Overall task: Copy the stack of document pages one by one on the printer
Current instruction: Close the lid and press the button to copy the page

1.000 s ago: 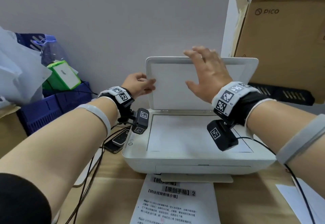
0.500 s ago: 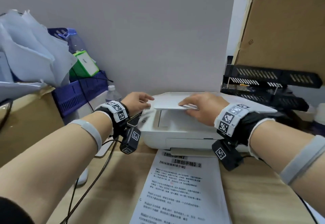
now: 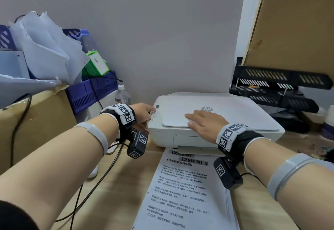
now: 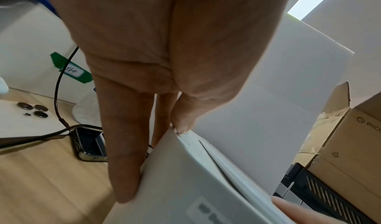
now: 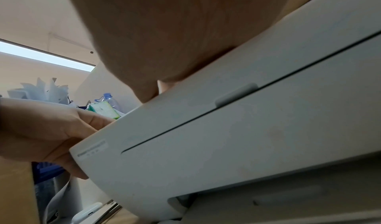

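Note:
The white printer point(image 3: 235, 114) sits on the wooden desk with its scanner lid down flat. My right hand point(image 3: 202, 121) lies palm down on the front of the lid, fingers straight; the right wrist view shows my right hand point(image 5: 164, 40) pressed onto the printer point(image 5: 247, 137). At the printer's left front corner my left hand point(image 3: 144, 111) has its thumb on the button panel. The left wrist view shows my left hand point(image 4: 144, 97) with straight fingers along the printer's point(image 4: 195, 186) side wall. A printed page point(image 3: 186, 184) lies face up before the output slot.
Black paper trays point(image 3: 274, 88) and a large cardboard box point(image 3: 289, 31) stand right of the printer. To the left are a purple basket point(image 3: 90, 94), a water bottle point(image 3: 122, 96), a carton point(image 3: 36, 121), two phones point(image 4: 31, 118) and cables point(image 3: 101, 175).
The scanner lid swung down from upright to flat under my right hand. My left hand left the lid's left edge and now touches the printer's left front corner.

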